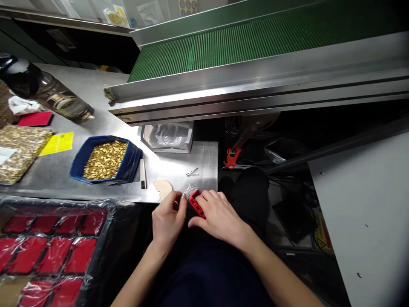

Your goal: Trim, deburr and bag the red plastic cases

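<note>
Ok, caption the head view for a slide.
Both hands, left hand and right hand, hold a small red part at the steel bench edge, beside a blue bin of gold pieces.

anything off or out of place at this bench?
Nothing spilled or damaged. Only oddity: a dark bottle lies on its side on the table. Both hands, left hand and right hand, hold a red part.

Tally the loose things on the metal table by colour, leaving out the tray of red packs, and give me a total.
Red: 2, the red part in both hands and a flat card
Yellow: 1, paper slip
Blue: 1, bin of gold pieces
Dark: 1, bottle
Total: 5
</note>
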{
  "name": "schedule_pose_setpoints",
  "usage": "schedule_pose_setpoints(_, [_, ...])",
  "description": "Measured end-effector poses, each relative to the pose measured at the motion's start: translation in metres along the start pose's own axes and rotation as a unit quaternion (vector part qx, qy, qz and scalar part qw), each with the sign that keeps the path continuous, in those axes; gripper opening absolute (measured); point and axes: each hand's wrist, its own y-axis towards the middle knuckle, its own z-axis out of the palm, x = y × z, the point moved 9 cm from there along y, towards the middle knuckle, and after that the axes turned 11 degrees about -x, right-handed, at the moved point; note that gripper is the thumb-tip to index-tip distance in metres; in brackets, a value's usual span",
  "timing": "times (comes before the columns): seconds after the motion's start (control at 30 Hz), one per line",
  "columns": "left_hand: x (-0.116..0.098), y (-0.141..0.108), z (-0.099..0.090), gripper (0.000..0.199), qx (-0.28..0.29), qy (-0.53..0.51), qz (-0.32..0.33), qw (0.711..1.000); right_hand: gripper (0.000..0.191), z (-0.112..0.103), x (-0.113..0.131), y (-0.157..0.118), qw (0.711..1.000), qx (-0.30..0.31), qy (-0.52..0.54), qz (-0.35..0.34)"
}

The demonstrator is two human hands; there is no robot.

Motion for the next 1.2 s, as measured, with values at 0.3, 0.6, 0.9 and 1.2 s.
schedule_pose_setpoints(0.3, [0.027, 0.003, 0.017, 0.029, 0.078, -0.179, -0.167, 0.966, 0.037, 0.001, -0.049, -0.022, 0.999, -0.014, 0.025, 0.034])
schedule_pose_setpoints(0.6, [0.027, 0.007, 0.013, 0.028, 0.078, -0.131, -0.141, 0.978, 0.038, 0.015, -0.035, -0.001, 0.993, 0.002, -0.08, -0.09])
schedule_pose_setpoints(0.9, [0.026, 0.013, 0.012, 0.014, 0.165, -0.042, -0.079, 0.982, 0.006, -0.009, -0.045, -0.019, 0.982, 0.007, 0.162, -0.098])
schedule_pose_setpoints(1.2, [0.001, -0.007, -0.016, 0.025, 0.23, -0.13, -0.135, 0.955, 0.007, -0.053, -0.038, -0.027, 0.928, -0.048, 0.369, -0.011])
